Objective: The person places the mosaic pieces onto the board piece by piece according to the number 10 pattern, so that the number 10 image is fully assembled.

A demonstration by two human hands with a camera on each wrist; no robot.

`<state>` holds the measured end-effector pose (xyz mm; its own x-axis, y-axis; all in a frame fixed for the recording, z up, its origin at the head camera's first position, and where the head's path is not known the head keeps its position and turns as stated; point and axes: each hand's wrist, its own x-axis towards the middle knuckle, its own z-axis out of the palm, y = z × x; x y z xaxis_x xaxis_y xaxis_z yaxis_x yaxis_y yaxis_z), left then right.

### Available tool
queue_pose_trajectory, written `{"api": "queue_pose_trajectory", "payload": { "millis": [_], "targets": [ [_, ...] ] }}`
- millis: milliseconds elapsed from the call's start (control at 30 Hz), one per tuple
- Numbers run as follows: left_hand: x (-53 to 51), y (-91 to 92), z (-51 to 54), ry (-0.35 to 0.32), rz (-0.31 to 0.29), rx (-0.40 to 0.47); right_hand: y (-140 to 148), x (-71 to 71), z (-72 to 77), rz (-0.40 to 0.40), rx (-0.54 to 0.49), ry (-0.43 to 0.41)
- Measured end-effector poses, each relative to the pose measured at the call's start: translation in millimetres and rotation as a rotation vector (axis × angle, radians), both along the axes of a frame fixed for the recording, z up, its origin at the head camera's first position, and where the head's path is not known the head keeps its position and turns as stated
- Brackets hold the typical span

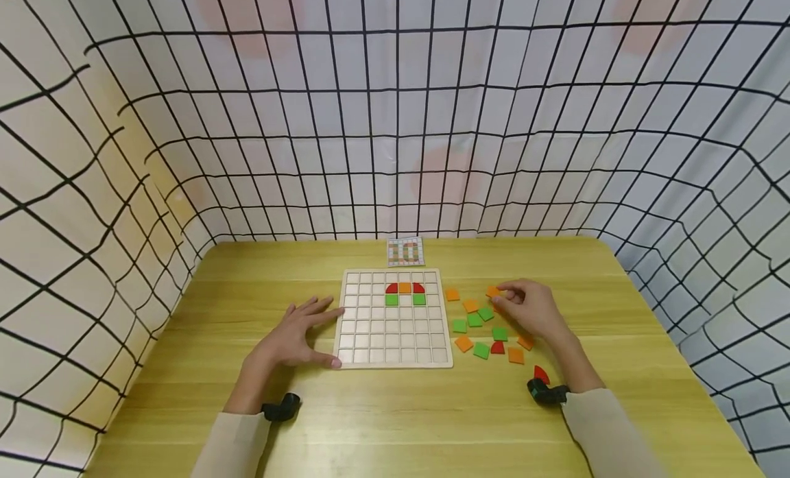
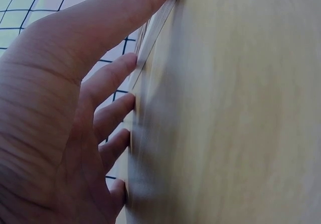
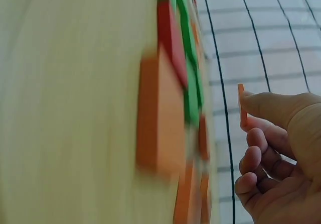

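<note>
A wooden grid board (image 1: 364,339) lies on the table. Near its top sit two red quarter-round tiles with an orange square tile (image 1: 404,287) between them, and green square tiles (image 1: 391,300) below the red ones. My left hand (image 1: 293,337) spreads its fingers along the board's left side, its thumb touching the lower left corner. To the right, above the loose tiles, my right hand (image 1: 535,311) pinches an orange square tile (image 3: 242,103) between thumb and forefinger. In the right wrist view that tile is edge-on, clear of the table.
Loose orange, green (image 1: 481,350) and red tiles (image 1: 497,348) lie scattered right of the board. Another red tile (image 1: 541,374) is beside the right wrist. A small pattern card (image 1: 405,252) lies behind the board. Black-lined white walls (image 1: 382,156) border the wooden table (image 1: 395,423).
</note>
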<state>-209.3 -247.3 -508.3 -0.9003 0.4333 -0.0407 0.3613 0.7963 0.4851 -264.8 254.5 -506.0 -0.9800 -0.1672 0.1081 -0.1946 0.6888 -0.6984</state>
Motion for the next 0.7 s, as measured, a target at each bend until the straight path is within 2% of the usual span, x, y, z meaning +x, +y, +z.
{"api": "queue_pose_trajectory", "payload": {
  "millis": [200, 367, 700],
  "targets": [
    [-0.1, -0.1, 0.1, 0.010, -0.010, 0.004, -40, -1.2, 3.6, 0.088, -0.015, 0.021],
    [0.5, 0.2, 0.2, 0.005, -0.008, 0.008, -68, -1.7, 1.3, 0.137, -0.040, 0.006],
    [1.1, -0.4, 1.3, 0.002, -0.009, 0.003, -108, -2.4, -4.9, 0.237, -0.066, -0.035]
  ]
}}
